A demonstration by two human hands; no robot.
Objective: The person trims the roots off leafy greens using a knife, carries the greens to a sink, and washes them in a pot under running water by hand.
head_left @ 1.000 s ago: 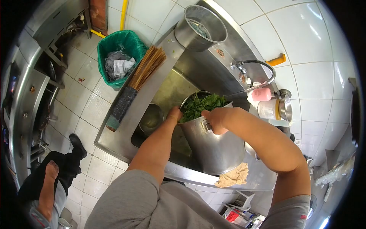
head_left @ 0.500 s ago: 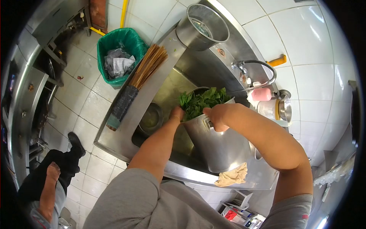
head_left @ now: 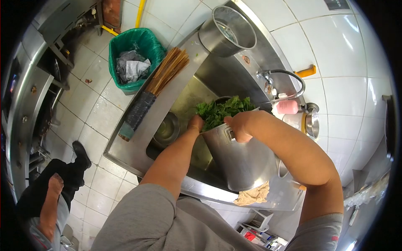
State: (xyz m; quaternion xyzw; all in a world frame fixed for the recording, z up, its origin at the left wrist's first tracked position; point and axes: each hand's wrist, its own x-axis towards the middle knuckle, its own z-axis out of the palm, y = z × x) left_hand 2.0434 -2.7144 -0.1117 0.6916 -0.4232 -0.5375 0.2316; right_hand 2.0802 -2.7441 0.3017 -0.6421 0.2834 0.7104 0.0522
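Observation:
A large steel stockpot (head_left: 238, 161) leans over the front edge of the sink, its mouth tilted away from me. Leafy greens (head_left: 226, 109) fill the mouth and stick out past the rim. My right hand (head_left: 242, 126) is closed on the rim beside a side handle, thumb against the leaves. At the left side of the mouth, my left hand (head_left: 195, 123) touches the greens; its fingers are hidden by the leaves and wrist. A round steel bowl (head_left: 168, 129) sits in the sink basin (head_left: 193, 90), left of my left forearm.
A stick broom (head_left: 155, 94) lies along the sink's left ledge, beside a green-lined bin (head_left: 136, 85). A steel pot (head_left: 224, 35) stands at the far end. The faucet (head_left: 295, 75) and pink bottle (head_left: 289, 106) are at right. A cloth (head_left: 253, 194) hangs in front. Another person (head_left: 54, 196) is at lower left.
The view has shifted slightly. Both hands, the stockpot and the greens keep nearly the same positions.

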